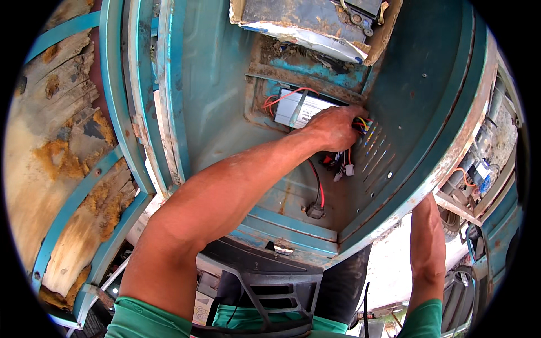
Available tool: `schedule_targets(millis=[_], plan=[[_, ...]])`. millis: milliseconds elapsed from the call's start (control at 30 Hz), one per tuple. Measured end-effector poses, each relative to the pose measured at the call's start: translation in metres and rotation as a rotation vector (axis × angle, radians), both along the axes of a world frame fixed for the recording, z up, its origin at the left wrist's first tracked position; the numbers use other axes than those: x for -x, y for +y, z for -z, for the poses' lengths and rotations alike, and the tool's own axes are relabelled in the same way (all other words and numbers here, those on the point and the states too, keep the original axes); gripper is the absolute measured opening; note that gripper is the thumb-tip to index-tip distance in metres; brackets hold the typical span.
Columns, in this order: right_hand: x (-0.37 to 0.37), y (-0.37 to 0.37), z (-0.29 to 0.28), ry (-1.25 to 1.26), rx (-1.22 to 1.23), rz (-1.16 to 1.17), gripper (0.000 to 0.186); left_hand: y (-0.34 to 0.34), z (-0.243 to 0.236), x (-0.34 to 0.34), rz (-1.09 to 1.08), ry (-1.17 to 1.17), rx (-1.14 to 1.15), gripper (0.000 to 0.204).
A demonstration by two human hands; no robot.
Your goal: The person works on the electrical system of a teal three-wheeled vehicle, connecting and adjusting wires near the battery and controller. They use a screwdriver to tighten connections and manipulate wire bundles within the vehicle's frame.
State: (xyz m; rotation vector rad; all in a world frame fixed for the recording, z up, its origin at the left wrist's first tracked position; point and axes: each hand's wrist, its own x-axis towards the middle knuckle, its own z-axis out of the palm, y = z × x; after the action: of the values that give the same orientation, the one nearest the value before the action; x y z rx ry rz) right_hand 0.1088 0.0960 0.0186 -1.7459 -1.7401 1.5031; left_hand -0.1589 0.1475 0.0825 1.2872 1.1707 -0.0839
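Currently my left hand [337, 128] is curling over coloured wires [362, 122] by the slotted wall [394, 132]; fingertips hidden, can't tell opening or grip. Silver box [311, 107] is sitting beside it in the floor recess [257, 115], presumably for restraint. Right hand is hiding behind that wall, can't tell its state.

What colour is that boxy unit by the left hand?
The boxy unit is silvery grey, seen best in the head view.
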Motion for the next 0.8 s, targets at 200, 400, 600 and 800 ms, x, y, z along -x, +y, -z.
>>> schedule_targets(millis=[200,400,600,800], plan=[[-0.002,-0.003,0.007,0.030,0.036,0.040,0.040,0.020,-0.014,0.000,0.052,0.050,0.083,0.040],[-0.005,-0.007,0.004,0.037,0.056,0.069,0.039,0.015,-0.010,-0.004,0.004,0.116,0.085,0.030],[-0.005,-0.006,0.006,0.057,0.071,0.086,0.039,0.004,-0.008,-0.002,-0.049,0.125,-0.080,0.027],[-0.002,-0.006,0.007,0.065,0.083,0.087,0.038,-0.008,-0.018,-0.002,-0.069,0.165,-0.151,0.031]])
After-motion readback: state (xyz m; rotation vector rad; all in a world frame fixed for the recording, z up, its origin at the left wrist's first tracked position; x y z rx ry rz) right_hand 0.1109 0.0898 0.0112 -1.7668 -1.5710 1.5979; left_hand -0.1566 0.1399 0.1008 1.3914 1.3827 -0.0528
